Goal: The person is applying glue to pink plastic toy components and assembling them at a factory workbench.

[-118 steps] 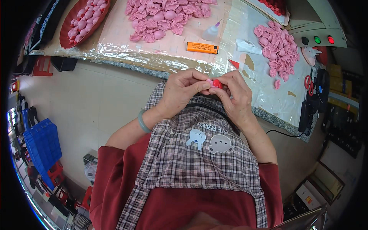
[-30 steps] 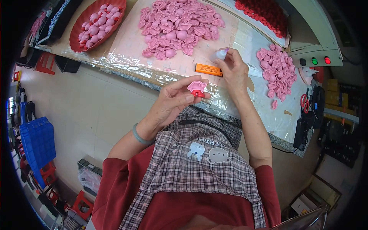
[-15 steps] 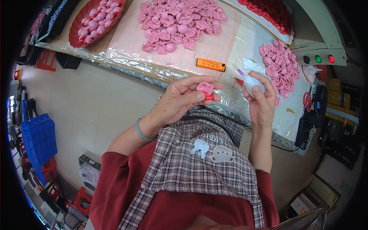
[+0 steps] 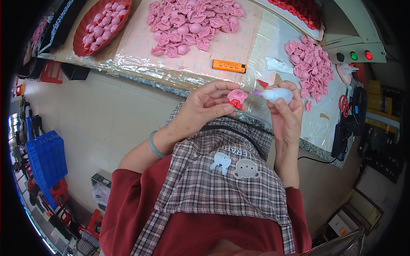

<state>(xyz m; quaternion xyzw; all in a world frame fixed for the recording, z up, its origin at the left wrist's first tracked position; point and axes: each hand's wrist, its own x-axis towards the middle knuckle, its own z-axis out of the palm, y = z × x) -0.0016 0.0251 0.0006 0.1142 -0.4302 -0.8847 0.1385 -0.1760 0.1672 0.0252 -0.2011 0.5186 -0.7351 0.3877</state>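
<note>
The left hand (image 4: 200, 106) pinches the red base (image 4: 235, 104) of a hollow pink shell (image 4: 237, 95) by the bench (image 4: 314, 126) edge, seemingly keeping its open side exposed, while the right hand (image 4: 287, 116) grips a squeeze bottle (image 4: 278, 94), purple nozzle (image 4: 256, 93) aimed shellward.

Between the red scalloped bowl (image 4: 82, 52) and the large heap of pink molded pieces (image 4: 194, 26), a hand could pass over a strip of table (image 4: 134, 53). A second lane runs between that heap and the smaller pink pile (image 4: 311, 66), though a white paper scrap (image 4: 278, 64) lies there. The orange box (image 4: 229, 65) blocks the way just below the large heap. Red-handled scissors (image 4: 343, 104) hem the right side; the grey machine housing (image 4: 356, 30) bounds the far right corner.
</note>
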